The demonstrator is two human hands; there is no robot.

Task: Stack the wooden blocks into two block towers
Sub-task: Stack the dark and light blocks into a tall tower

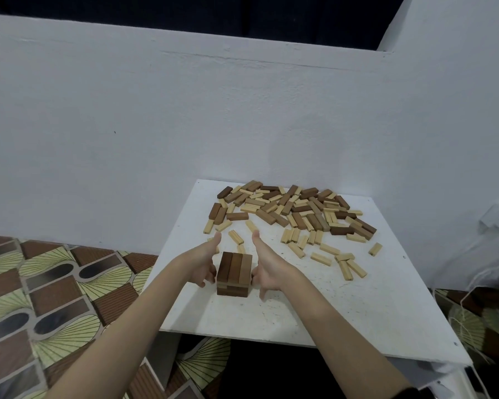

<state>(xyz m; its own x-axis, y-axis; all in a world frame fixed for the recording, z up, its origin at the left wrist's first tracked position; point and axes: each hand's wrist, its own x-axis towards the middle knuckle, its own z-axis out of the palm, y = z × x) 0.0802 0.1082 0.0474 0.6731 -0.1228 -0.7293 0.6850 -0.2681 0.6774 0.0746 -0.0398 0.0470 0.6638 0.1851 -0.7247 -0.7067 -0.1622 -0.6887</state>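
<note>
A short tower (pixel 233 273) of dark brown wooden blocks, a few layers high, stands on the white board (pixel 300 306) near its front left. My left hand (pixel 203 262) flanks the tower's left side and my right hand (pixel 267 269) its right side, thumbs pointing up and fingers reaching toward the tower's sides. Whether the fingers touch the tower I cannot tell. A heap of loose dark and light blocks (pixel 294 211) lies across the back of the board, with scattered light blocks (pixel 346 262) at the right.
The white board rests low against a white wall (pixel 185 125). A patterned mat (pixel 55 298) covers the floor at the left. A pale bag and cords (pixel 496 254) lie off the board's right edge.
</note>
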